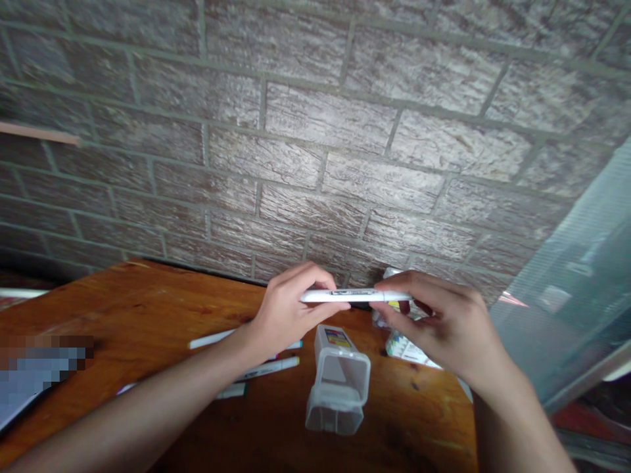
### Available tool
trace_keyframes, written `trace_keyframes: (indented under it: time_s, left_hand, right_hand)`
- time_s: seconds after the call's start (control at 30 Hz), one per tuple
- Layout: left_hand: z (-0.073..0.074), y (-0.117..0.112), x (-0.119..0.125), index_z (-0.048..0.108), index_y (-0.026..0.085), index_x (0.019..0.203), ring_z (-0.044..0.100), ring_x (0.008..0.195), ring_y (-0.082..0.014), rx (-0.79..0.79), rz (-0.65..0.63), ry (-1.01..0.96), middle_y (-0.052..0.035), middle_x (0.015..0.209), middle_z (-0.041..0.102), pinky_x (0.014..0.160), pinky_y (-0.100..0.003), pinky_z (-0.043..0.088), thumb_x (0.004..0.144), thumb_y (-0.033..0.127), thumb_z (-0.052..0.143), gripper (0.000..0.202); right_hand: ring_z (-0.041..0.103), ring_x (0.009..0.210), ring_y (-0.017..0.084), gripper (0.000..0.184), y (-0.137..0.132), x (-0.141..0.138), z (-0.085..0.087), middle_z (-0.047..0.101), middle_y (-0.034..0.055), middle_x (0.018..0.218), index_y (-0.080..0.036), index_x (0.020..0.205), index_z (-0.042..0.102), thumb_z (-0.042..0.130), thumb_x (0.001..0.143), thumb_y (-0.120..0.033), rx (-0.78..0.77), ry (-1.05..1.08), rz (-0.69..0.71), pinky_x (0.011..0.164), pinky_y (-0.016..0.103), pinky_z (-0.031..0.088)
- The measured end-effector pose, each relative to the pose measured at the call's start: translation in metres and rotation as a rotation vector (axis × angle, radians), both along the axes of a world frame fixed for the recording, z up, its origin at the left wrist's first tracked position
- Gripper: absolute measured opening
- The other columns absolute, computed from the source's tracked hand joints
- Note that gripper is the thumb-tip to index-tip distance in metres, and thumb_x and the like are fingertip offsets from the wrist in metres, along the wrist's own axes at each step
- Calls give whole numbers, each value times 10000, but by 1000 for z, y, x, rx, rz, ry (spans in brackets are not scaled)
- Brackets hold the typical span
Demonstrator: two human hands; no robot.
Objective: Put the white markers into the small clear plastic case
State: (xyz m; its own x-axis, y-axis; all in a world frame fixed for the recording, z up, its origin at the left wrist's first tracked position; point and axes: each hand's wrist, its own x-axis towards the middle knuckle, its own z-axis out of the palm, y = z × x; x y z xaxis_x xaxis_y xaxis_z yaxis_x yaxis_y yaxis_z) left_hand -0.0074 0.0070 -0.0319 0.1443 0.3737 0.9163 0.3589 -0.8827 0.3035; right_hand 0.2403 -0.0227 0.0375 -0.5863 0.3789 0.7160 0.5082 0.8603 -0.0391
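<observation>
My left hand [288,312] grips one end of a white marker pen [352,296], held level above the wooden table [123,315]. My right hand [434,322] holds the other end, which looks like the pen's cap. Below my hands lies a translucent plastic box [338,387] with a printed label at its far end. Several loose white markers [269,368] lie under my left wrist, partly hidden by my forearm. Crumpled white packaging [407,348] sits beneath my right hand, partly hidden by it.
A brick-patterned wall [315,151] rises along the table's far edge. A pale sheet of frosted plastic or glass [562,276] stands at the right. A pixelated blurred patch [39,374] covers something at the table's left side.
</observation>
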Motion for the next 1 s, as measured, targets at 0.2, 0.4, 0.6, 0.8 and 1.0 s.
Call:
trace_keyframes:
  time_s: [0.2,0.4,0.6,0.8,1.0]
  left_hand:
    - [5,-8,3,730,209,964,700,786,-121,-132,-39,-43,23,892,770,741,-219,502,898,220,829,119]
    - [3,-12,5,762,221,1013,710,818,-144,-214,-108,-154,8,914,779,773,-247,524,909,270,822,130]
    - [6,-16,6,778,203,1022,703,817,-145,-147,-111,-113,-14,914,782,756,-252,522,911,240,820,125]
    - [9,-17,5,804,189,1109,708,898,-130,-55,-208,-33,-36,991,757,803,-234,549,926,169,801,184]
    - [6,-12,5,810,195,1160,704,935,-133,-37,-262,-6,-56,1055,741,811,-240,565,941,114,766,237]
  right_hand:
    - [741,752,133,107,16,14,0,815,15,955,-228,1080,780,760,976,-244,-108,30,-95,670,230,539]
    - [770,837,167,135,33,14,-5,829,21,984,-224,1101,779,732,994,-292,-273,-40,-50,747,258,564]
    - [750,759,154,92,34,7,-10,825,10,950,-221,1052,771,737,976,-260,-305,-94,-62,600,234,507]
    - [764,831,188,140,35,3,-13,823,24,995,-223,1072,780,784,935,-250,-299,-96,-72,719,284,552]
    - [748,996,218,244,27,0,-11,813,67,1090,-205,1183,772,796,944,-247,-177,-21,28,879,339,563]
